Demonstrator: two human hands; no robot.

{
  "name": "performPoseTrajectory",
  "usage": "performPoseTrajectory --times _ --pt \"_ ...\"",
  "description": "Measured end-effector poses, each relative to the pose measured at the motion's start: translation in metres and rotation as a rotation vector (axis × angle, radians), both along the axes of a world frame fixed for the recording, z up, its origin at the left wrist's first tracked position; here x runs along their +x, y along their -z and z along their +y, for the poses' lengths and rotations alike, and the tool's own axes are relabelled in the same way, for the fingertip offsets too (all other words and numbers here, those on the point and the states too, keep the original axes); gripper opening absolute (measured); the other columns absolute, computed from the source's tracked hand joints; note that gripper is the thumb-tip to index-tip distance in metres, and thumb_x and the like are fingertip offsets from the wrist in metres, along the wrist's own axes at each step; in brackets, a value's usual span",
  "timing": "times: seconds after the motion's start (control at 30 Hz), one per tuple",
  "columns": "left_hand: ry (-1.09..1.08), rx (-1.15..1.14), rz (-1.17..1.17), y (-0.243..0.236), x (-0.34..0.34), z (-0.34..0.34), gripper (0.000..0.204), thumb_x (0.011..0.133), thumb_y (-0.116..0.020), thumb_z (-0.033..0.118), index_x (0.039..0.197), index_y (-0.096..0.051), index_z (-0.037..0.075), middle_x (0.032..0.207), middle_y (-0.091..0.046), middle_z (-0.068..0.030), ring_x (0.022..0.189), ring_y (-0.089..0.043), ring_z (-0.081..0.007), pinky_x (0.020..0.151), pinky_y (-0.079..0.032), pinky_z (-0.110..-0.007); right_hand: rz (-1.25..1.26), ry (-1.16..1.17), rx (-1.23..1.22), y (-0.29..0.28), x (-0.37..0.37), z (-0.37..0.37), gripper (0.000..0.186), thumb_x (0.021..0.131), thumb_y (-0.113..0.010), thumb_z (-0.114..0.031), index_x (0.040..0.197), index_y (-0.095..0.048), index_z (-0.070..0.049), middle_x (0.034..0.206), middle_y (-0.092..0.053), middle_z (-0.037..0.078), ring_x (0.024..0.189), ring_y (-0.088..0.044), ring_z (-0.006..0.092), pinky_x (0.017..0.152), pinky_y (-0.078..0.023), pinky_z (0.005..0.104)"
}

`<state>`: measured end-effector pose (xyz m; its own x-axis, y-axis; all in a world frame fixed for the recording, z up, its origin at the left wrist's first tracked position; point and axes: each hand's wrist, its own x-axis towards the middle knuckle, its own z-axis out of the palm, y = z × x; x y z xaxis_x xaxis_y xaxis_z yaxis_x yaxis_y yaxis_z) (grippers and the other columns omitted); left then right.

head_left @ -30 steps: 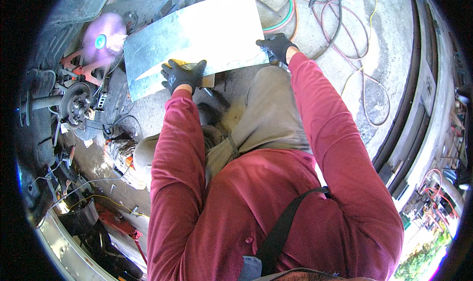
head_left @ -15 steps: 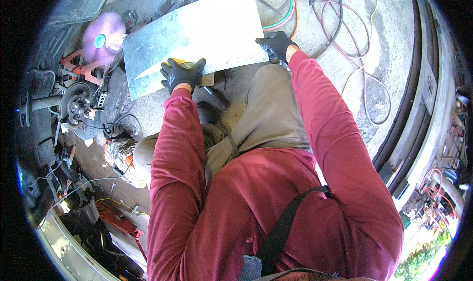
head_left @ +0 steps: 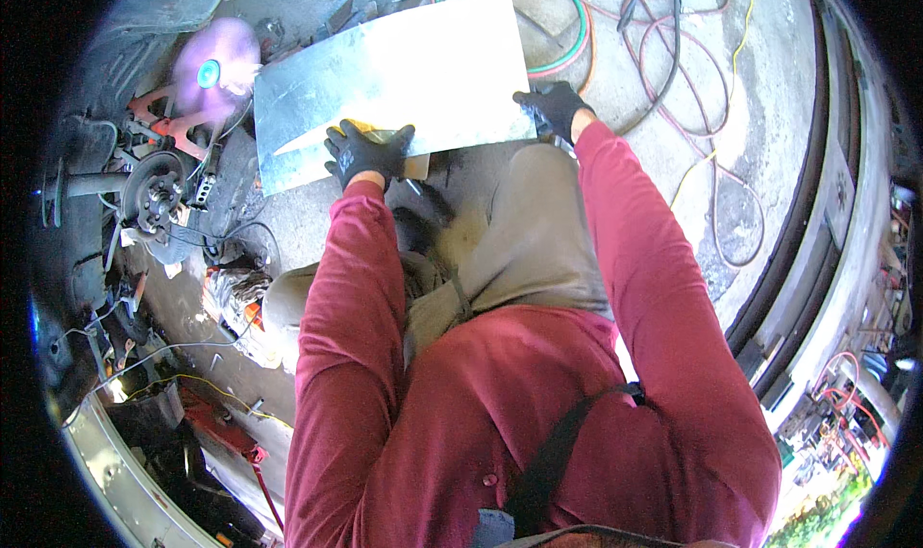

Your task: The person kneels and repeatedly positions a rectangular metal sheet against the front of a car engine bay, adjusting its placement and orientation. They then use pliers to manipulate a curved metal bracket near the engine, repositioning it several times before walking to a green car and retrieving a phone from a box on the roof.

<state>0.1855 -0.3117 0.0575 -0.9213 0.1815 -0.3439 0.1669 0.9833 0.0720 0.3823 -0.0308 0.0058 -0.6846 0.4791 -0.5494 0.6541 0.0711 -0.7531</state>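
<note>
A shiny rectangular piece of sheet metal [head_left: 404, 58] lies before my knees, glaring white over much of its surface. My left hand [head_left: 368, 154], in a black glove, presses on its near edge with fingers and thumb spread. Something yellow [head_left: 363, 126] shows just past those fingers; its kind is not clear. My gloved right hand [head_left: 556, 109] grips the sheet's near right corner, thumb on top, the other fingers partly hidden. A small metal part below that hand is too covered to name. Under the near edge, beside my left hand, a tan block [head_left: 416, 168] sticks out.
A spinning fan [head_left: 209, 73] stands left of the sheet, close to a brake disc [head_left: 154, 192] on a hub. Red and green hoses [head_left: 583, 38] and tangled cables [head_left: 711, 135] lie on the concrete at right. A red floor jack [head_left: 216, 423] sits lower left. Dark metal rails run along the right.
The whole view has shifted slightly, so everything sits a little lower and to the right. Both hands stay in the same places on the sheet.
</note>
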Motion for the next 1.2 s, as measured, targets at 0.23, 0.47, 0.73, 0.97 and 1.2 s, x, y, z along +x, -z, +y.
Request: performPoseTrajectory --times 0.23,0.47,0.73,0.97,1.2 --pt "0.026 0.003 0.006 -0.006 0.002 0.0 0.137 0.071 -0.074 0.084 0.168 -0.02 0.004 0.174 -0.016 -0.0276 0.162 -0.016 -0.0432 0.13 -0.019 -0.057 -0.061 0.075 -0.068 0.007 -0.003 0.001 0.054 0.092 -0.077 -0.044 0.115 -0.077 0.005 0.094 -0.078 0.012 0.077 -0.068 0.021 0.073 -0.055 0.0394" --pt "0.003 0.047 -0.026 -0.012 0.003 -0.001 0.138 0.07 -0.077 0.081 0.169 -0.02 0.004 0.176 -0.013 -0.0254 0.164 -0.011 -0.0399 0.13 -0.016 -0.059 0.042 0.09 -0.085 0.012 -0.001 0.002 0.049 0.093 -0.079 -0.039 0.116 -0.077 0.005 0.093 -0.077 0.009 0.075 -0.066 0.017 0.071 -0.054 0.036" --pt "0.015 0.068 0.011 -0.007 0.002 -0.004 0.137 0.069 -0.077 0.082 0.167 -0.023 0.003 0.174 -0.014 -0.0285 0.163 -0.012 -0.0424 0.128 -0.018 -0.061 0.116 0.125 -0.188 0.012 0.001 0.001 0.05 0.093 -0.079 -0.036 0.117 -0.076 0.007 0.098 -0.077 0.01 0.077 -0.068 0.0187 0.071 -0.056 0.0367" --pt "0.011 0.084 -0.017 -0.012 0.003 -0.005 0.138 0.071 -0.076 0.082 0.169 -0.019 0.002 0.176 -0.013 -0.0256 0.164 -0.009 -0.0403 0.13 -0.014 -0.06 0.065 0.136 -0.151 0.003 0.0 0.0 0.036 0.093 -0.081 -0.03 0.109 -0.077 0.002 0.089 -0.071 0.003 0.07 -0.061 0.0125 0.065 -0.05 0.0314" --pt "0.009 0.053 -0.015 -0.011 0.003 -0.003 0.138 0.071 -0.075 0.082 0.168 -0.018 0.002 0.175 -0.014 -0.0259 0.164 -0.01 -0.0401 0.13 -0.015 -0.059 0.01 0.112 -0.142 0.012 -0.001 0.003 0.055 0.093 -0.078 -0.039 0.125 -0.073 0.006 0.104 -0.078 0.014 0.084 -0.072 0.0211 0.079 -0.058 0.0368"
